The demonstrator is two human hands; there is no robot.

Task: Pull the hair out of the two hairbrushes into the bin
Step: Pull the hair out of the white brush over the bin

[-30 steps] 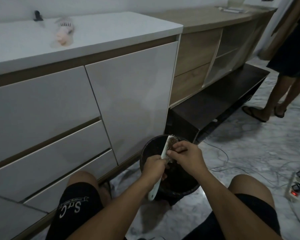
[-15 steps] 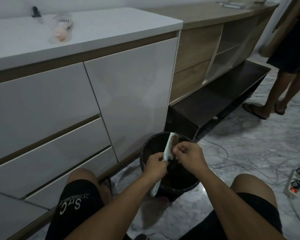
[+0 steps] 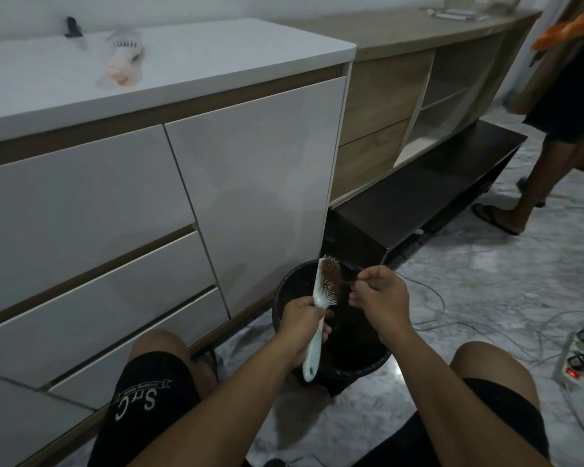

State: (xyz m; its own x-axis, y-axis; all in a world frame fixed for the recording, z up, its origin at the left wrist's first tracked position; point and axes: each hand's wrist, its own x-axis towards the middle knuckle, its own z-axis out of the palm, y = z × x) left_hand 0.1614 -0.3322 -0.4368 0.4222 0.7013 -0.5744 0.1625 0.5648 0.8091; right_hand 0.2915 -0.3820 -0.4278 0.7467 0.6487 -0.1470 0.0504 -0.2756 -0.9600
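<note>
My left hand grips the handle of a white hairbrush, held upright over a black bin on the floor between my knees. Brown hair is matted in the bristles near the brush's top. My right hand pinches a strand of that hair, stretched out to the right of the brush above the bin. A second hairbrush, pinkish and pale, lies on the white countertop at the upper left.
White cabinet fronts stand directly ahead. A low dark shelf runs to the right. Cables and a power strip lie on the marble floor at right. Another person's legs stand at far right.
My right hand has drawn away to the right from the bristles, pulling a strand of hair out. The brush in my left hand has stayed over the bin.
</note>
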